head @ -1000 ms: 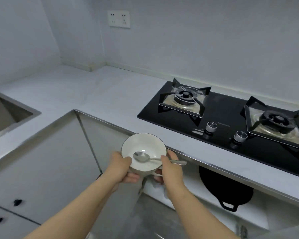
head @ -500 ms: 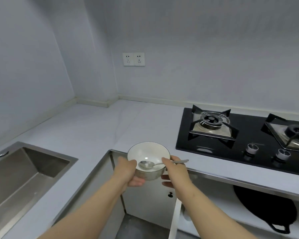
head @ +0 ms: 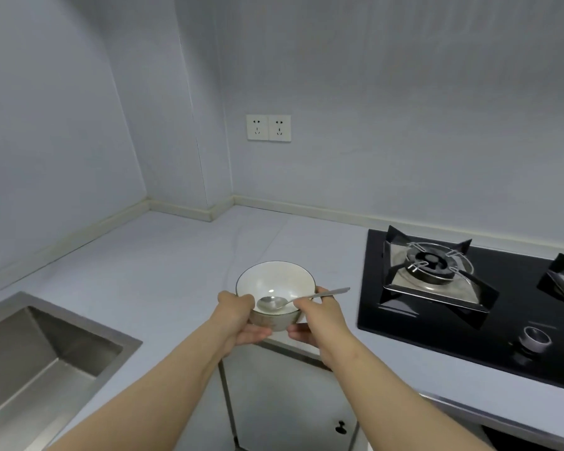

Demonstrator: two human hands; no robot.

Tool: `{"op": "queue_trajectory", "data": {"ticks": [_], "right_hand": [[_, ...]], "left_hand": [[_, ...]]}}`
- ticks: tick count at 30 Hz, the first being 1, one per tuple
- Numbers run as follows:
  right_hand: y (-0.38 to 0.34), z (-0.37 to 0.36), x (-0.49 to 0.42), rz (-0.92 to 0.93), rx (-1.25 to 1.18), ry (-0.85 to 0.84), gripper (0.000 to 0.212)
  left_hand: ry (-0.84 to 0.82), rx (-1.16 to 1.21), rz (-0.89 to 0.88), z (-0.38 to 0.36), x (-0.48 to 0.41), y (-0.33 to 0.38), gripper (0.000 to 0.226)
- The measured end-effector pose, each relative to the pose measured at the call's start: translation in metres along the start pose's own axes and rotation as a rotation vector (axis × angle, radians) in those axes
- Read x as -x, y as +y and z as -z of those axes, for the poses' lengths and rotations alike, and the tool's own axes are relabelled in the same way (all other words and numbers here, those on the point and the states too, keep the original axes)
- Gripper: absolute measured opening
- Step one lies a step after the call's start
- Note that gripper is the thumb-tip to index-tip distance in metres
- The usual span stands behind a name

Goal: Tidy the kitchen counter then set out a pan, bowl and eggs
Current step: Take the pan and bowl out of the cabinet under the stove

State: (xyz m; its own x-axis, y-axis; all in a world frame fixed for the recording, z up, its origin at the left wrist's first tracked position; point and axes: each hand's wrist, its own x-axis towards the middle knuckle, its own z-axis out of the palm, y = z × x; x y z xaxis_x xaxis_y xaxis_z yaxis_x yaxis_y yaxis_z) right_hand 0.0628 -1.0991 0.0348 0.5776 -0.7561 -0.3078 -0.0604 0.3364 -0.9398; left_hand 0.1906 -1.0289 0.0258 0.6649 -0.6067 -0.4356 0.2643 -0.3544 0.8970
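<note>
Bowl (head: 275,284) now forward over counter (head: 176,271) | left grip (head: 238,317) clasps bowl — right grip (head: 319,320) clasps bowl, pins spoon (head: 272,302)

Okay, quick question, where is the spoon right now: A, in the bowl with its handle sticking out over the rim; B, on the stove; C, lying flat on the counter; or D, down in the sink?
A: the spoon lies with its scoop inside the bowl and its handle pointing out over the rim, above the right hand, while the left hand holds the bowl's other side.
</note>
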Motion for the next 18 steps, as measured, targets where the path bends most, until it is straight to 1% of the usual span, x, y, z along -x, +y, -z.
{"op": "queue_trajectory", "data": {"ticks": [2,8,13,16,18], "right_hand": [[-0.005,-0.011,-0.031,-0.003,0.004,-0.001,0.028],[-0.021,-0.064,-0.138,-0.070,-0.010,-0.001,0.029],[-0.027,-0.104,-0.209,-0.110,-0.058,0.022,0.020],[-0.027,-0.121,-0.244,-0.136,-0.063,0.039,0.024],[-0.027,-0.130,-0.260,-0.160,-0.035,0.042,0.032]], "left_hand": [[-0.021,0.041,0.039,0.006,-0.031,0.007,0.034],[0.027,0.096,0.065,0.037,-0.147,0.039,0.034],[0.054,0.114,0.070,0.056,-0.224,0.062,0.032],[0.069,0.133,0.094,0.064,-0.267,0.068,0.032],[0.089,0.165,0.111,0.069,-0.288,0.069,0.032]]}}
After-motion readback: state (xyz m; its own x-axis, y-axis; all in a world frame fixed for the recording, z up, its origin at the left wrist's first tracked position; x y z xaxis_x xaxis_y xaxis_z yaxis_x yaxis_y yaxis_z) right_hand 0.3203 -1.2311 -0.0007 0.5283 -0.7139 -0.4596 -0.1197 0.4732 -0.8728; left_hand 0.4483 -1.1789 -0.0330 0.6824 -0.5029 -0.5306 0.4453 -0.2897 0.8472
